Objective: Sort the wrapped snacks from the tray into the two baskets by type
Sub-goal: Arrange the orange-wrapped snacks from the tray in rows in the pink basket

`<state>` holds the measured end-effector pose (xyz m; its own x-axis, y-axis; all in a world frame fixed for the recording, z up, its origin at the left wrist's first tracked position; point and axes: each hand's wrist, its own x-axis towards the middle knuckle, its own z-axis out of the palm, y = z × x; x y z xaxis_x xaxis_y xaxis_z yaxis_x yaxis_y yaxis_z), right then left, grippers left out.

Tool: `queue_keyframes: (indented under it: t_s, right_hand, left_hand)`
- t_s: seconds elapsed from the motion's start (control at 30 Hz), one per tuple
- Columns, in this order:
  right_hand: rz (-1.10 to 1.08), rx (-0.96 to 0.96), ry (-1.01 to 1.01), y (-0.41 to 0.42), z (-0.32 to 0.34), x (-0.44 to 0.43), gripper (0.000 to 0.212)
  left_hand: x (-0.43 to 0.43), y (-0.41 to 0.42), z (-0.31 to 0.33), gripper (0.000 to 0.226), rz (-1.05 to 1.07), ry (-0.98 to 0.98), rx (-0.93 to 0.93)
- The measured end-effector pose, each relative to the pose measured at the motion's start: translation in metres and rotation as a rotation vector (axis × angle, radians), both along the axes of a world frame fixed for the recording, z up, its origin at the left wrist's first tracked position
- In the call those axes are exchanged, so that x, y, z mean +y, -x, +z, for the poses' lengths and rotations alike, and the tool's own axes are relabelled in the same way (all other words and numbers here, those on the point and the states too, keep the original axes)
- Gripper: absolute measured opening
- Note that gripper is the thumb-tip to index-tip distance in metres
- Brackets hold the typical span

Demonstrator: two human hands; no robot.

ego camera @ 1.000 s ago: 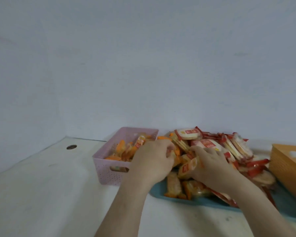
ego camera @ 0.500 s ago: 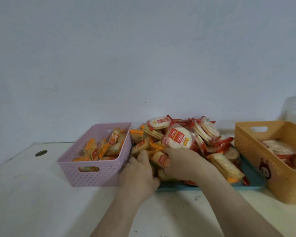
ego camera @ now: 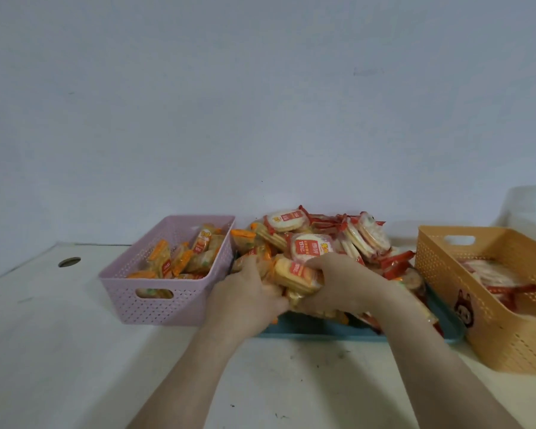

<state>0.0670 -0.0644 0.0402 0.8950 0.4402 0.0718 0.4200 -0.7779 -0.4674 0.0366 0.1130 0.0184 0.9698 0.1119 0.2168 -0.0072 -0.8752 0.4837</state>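
At the near edge of the heap, the right hand [ego camera: 344, 283] was clamped on an orange-wrapped packet [ego camera: 294, 274], thumb on top and fingers curled beneath it. Just beside it the left hand [ego camera: 248, 301] had its back to the camera, fingers tucked down among the packets; whether it gripped any of them could not be told. Both hands rested over the snack pile [ego camera: 365, 239], which was heaped on a teal tray [ego camera: 322, 335]. A round red-wrapped rice cracker [ego camera: 310, 247] lay directly beyond the right hand's knuckles. Left of the left hand, touching the tray's end, stood a pink basket [ego camera: 167, 308] holding orange-wrapped snacks [ego camera: 180, 258]. Right of the right forearm, past the tray's far end, stood an orange basket [ego camera: 508, 339] with red-wrapped crackers [ego camera: 502, 283] inside. All of it stood on a white table [ego camera: 75, 351], which had a round hole [ego camera: 69, 261] far off to the left.
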Motion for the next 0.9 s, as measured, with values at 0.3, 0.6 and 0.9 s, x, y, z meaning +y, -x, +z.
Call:
queue_keyframes:
  t_s: [0.3,0.6,0.9]
  right_hand:
    - [0.046,0.387,-1.392,0.025,0.049,0.011,0.036]
    - [0.001,-0.17,-0.94,0.01,0.072,0.154,0.053]
    - [-0.028,-0.154,-0.153,0.008,0.002,0.068,0.043]
  left_hand:
    - [0.02,0.019,0.072,0.04,-0.11,1.041,-0.384]
    - [0.087,0.016,0.065,0.077,0.168,0.264,-0.8]
    - [0.086,0.009,0.058,0.028,0.186,0.183,-0.462]
